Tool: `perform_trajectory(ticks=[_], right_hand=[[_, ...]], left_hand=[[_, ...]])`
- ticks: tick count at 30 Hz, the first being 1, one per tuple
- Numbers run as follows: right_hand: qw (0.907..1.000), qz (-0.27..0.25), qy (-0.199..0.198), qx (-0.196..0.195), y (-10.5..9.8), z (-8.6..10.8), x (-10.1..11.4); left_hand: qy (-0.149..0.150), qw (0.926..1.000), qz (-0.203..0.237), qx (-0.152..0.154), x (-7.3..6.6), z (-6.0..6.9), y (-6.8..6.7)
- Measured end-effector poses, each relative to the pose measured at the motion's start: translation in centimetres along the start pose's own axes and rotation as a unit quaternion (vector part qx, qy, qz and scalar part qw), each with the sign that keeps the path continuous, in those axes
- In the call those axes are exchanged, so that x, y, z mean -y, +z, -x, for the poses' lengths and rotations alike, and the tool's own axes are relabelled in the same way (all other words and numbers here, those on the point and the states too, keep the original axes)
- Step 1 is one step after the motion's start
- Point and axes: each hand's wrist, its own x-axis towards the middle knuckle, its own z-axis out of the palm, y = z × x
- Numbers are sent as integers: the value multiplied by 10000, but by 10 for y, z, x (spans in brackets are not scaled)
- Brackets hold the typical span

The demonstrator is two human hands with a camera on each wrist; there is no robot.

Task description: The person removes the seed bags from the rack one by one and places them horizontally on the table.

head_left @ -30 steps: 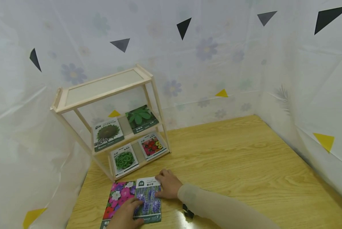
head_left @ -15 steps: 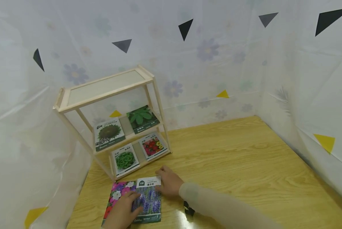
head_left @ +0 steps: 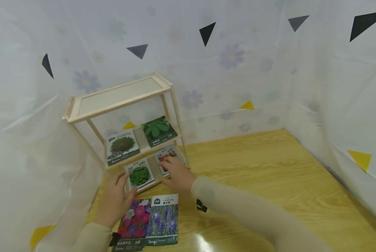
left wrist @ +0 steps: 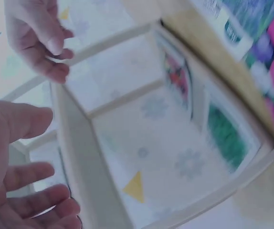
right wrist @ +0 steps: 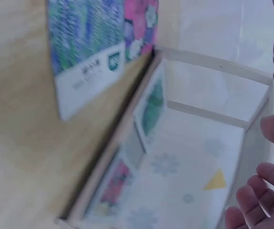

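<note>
My left hand (head_left: 113,199) is at the front left of a small wooden shelf (head_left: 118,101), fingers parted and holding nothing. Over the lower tier's right side reaches my right hand (head_left: 179,175), partly covering a red-flower seed packet (head_left: 162,154); it too holds nothing. Both wrist views show the hands in the air in front of the shelf. A green-leaf seed packet (head_left: 139,176) lies on the lower tier between the hands. On the table below, a lavender seed packet (head_left: 162,218) and a pink-flower seed packet (head_left: 136,218) lie side by side, touching or slightly overlapping.
The middle tier carries a sunflower packet (head_left: 122,145) and a broad green-leaf packet (head_left: 159,130). The wood-grain table (head_left: 251,175) extends to the right. White patterned sheeting (head_left: 225,80) with triangles encloses the back and sides.
Both hands have let go of the two packets on the table and moved up toward the shelf. Those packets stay nearly where they were.
</note>
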Motion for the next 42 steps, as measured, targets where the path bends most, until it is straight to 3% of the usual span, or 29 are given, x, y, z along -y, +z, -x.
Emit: perform_trajectory(ticks=[4, 7, 11, 15, 18, 24, 32, 42], right_hand=[[9977, 536, -302, -300, -16, -24, 9], [9954, 819, -391, -310, -21, -42, 18], [9949, 927, -390, -48, -24, -61, 29], [9942, 998, -214, 344, -24, -76, 36], [9928, 1053, -49, 563, -26, -83, 38], [9907, 1151, 97, 721, -28, -95, 42], [9872, 1210, 271, 1008, -25, -96, 42], [9854, 1336, 193, 1038, -21, -99, 43]], left_hand=[[355, 9980, -351, -393, 9, -20, -13], [363, 9974, -508, -365, 14, -32, -19], [257, 9975, -610, -233, 19, -48, -23], [95, 9979, -637, 94, 22, -61, -26], [-175, 9965, -582, 576, 23, -68, -27], [-721, 9859, -605, 1384, 26, -72, -28], [-990, 9767, -750, 1752, 23, -75, -25], [-1131, 9673, -946, 2064, 19, -82, -22]])
